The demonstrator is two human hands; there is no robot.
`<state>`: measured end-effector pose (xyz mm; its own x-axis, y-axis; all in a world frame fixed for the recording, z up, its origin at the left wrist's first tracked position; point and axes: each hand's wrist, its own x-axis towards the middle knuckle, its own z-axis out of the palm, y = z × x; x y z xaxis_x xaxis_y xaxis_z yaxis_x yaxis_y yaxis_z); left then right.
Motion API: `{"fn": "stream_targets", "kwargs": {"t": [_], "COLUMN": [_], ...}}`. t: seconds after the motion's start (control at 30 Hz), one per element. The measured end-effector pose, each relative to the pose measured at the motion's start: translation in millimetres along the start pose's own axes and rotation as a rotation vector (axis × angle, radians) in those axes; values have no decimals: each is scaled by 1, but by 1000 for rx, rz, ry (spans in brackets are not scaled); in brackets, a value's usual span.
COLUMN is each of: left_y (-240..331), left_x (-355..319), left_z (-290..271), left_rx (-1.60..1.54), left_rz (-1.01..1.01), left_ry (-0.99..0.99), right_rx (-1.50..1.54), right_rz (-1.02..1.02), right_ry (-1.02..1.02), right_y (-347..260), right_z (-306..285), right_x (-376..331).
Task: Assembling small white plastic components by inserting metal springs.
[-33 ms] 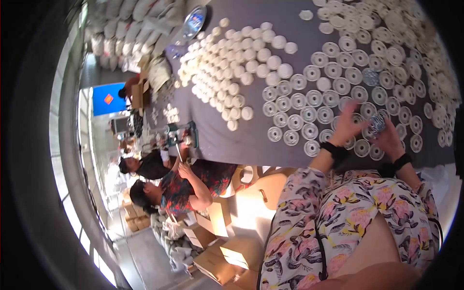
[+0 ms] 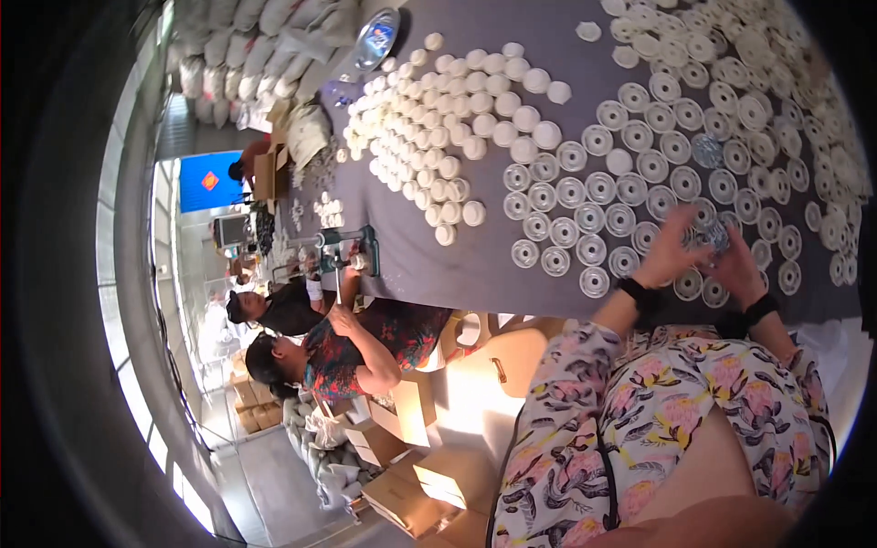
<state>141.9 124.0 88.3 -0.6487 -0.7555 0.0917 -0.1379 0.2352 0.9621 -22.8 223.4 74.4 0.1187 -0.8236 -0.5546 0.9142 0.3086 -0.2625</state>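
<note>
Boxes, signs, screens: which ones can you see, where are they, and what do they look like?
Blue screen: far left, by the table's far end; a bright blue rectangle with a small orange mark.
Cardboard boxes: on the floor, bottom middle; brown, flaps open.
Open box: beside the blue screen; brown cardboard.
White sacks: piled top left; plump, pale.

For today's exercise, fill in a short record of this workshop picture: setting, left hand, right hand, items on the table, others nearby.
setting: long grey table seen from above
left hand: left hand at a small silvery round part
right hand: right hand touching the same part
items on table: rows of white round discs, plain white caps
others nearby: two seated people at a green press, cardboard boxes below
</note>
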Motion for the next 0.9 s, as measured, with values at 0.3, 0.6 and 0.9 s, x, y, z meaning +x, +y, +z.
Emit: {"fn": "stream_targets", "kwargs": {"t": [0.3,0.6,0.9], "left_y": [17,11,33], "left_x": [-27,-38,-46], "left_z": [27,5,-3], "left_rx": [107,-328,5], "left_rz": [-138,-372,-162], "left_ry": [154,61,25], "right_rx": [-151,-231,-423], "right_rz": [-90,-106,-201], "right_ry": [89,177,234], "right_y": [17,19,29], "right_z": [3,24,21], "right_x": [17,17,18]}}
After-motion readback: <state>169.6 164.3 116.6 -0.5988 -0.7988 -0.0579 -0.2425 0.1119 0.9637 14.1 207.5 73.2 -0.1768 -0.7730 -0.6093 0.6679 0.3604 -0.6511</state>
